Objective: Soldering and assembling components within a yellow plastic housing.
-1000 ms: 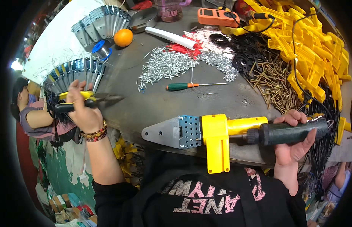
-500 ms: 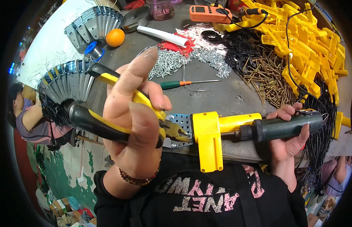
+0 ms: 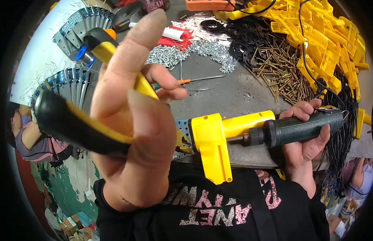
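Left of the yellow plastic housing (image 3: 212,132), the left hand (image 3: 148,140) holds pliers (image 3: 80,127) at the perforated metal plate (image 3: 184,125); a loose grip could slip. Rightward, the right hand (image 3: 299,150) grips an electric screwdriver (image 3: 302,129); tilting might skew its shaft.

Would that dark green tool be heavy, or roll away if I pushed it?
The dark green tool might roll if laid down, since it looks round. It's probably stiff, because it looks hard, and perhaps heavy, being thick with a metal shaft.
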`<state>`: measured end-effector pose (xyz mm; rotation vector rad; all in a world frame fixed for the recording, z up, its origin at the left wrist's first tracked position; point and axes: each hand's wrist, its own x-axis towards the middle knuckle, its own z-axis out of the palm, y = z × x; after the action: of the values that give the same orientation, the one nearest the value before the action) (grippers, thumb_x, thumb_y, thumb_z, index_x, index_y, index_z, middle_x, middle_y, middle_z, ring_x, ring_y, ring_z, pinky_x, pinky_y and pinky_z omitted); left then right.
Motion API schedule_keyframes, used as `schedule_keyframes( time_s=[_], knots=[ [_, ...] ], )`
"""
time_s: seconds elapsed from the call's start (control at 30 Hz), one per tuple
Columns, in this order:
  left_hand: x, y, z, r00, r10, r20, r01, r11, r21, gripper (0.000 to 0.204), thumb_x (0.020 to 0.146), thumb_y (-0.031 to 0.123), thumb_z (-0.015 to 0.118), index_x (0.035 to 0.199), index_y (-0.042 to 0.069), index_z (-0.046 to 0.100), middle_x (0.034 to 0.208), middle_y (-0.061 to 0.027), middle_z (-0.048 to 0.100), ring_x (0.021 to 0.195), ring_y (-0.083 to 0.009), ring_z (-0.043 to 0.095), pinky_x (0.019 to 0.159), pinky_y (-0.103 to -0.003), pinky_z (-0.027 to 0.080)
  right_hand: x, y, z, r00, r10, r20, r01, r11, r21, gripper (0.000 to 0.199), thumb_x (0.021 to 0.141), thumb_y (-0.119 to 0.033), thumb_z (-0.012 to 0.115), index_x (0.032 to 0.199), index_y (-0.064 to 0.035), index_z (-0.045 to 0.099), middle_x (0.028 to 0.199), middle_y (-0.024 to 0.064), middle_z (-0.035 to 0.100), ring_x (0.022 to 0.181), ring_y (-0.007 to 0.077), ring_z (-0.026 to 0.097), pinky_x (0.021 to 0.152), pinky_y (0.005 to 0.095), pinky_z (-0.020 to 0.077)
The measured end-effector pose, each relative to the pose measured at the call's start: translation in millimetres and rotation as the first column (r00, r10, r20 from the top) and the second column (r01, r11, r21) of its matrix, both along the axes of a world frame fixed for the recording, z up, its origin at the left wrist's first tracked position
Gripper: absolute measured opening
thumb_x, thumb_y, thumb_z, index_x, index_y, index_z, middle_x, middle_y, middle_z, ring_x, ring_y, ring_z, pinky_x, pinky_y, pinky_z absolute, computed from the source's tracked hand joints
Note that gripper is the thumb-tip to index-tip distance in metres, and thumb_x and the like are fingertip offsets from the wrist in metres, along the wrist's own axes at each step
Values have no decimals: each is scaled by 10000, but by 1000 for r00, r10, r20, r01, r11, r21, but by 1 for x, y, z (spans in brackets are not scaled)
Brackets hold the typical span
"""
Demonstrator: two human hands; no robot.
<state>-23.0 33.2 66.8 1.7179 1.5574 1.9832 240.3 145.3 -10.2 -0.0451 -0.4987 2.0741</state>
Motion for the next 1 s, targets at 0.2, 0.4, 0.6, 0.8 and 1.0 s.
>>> schedule_keyframes(
  time_s=[0.2,0.4,0.6,0.8,1.0],
  knots=[
    [-8,-3,8,926,35,376,51,975,-217,473,1047,311,420,1436,41,416,1112,-18,475,660,-83,469,655,-250,445,1,4,-3,998,25,-55,-25,1000,-3,424,755,-195,812,1081,-158,544,1040,0,508,963,134,531,1073,427,346],
    [-3,-8,-5,846,11,-533,-56,996,-68,743,729,-23,389,1469,2,315,1319,-124,418,813,-109,426,688,-235,398,0,3,-5,999,18,-29,-20,995,-94,393,729,-174,817,1000,-157,534,1038,-6,498,982,138,532,1081,427,341],
    [0,-5,-3,823,33,-566,-156,973,-170,801,677,-61,381,1473,-3,312,1375,-131,367,811,-111,415,699,-229,395,3,7,-6,998,34,-43,-38,994,-100,468,749,-198,815,1161,-122,607,1078,12,527,994,143,536,1071,428,350],
    [-50,-30,-2,905,-343,254,371,926,-70,562,1035,263,471,1501,5,290,1152,-28,405,699,-67,405,628,-235,372,-10,5,-8,983,135,-121,-135,991,9,383,743,-179,807,1049,-150,579,1069,-7,528,991,130,538,1073,419,346],
    [-23,-11,-2,935,-212,284,252,961,-112,630,1044,354,450,1507,-21,245,1134,-29,400,705,-76,432,634,-255,389,-4,6,-10,998,43,-53,-46,997,-58,417,740,-182,815,1068,-160,559,1054,-26,508,967,125,536,1068,403,348]
  ],
)
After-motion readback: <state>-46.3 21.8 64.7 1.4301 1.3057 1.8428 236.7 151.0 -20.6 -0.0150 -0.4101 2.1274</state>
